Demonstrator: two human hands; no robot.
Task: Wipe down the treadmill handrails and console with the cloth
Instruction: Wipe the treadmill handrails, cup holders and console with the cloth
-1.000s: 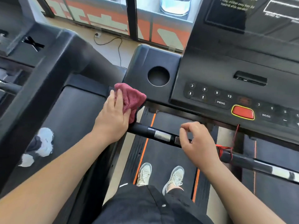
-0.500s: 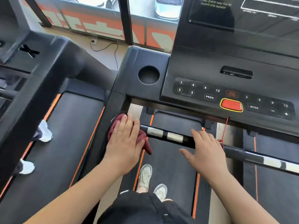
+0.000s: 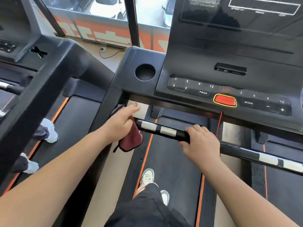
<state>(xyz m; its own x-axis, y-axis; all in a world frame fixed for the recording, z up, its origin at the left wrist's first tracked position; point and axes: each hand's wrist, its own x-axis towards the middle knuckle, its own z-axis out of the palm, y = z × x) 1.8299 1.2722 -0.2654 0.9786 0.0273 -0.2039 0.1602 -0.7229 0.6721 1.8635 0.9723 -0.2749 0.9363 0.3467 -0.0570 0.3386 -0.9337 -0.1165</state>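
Left hand (image 3: 121, 123), fingers straight, presses cloth (image 3: 131, 142) onto handrail (image 3: 167, 131) end to wipe; right hand (image 3: 202, 145) grasps handrail, probably bracing.

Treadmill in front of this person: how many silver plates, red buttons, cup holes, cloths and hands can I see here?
silver plates on the handrail: 4
red button: 1
cup hole: 1
cloth: 1
hands, left hand and right hand: 2
total: 9

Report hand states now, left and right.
Left hand: open, straight fingers pressing maroon cloth by the handlebar end.
Right hand: closed round the handlebar.
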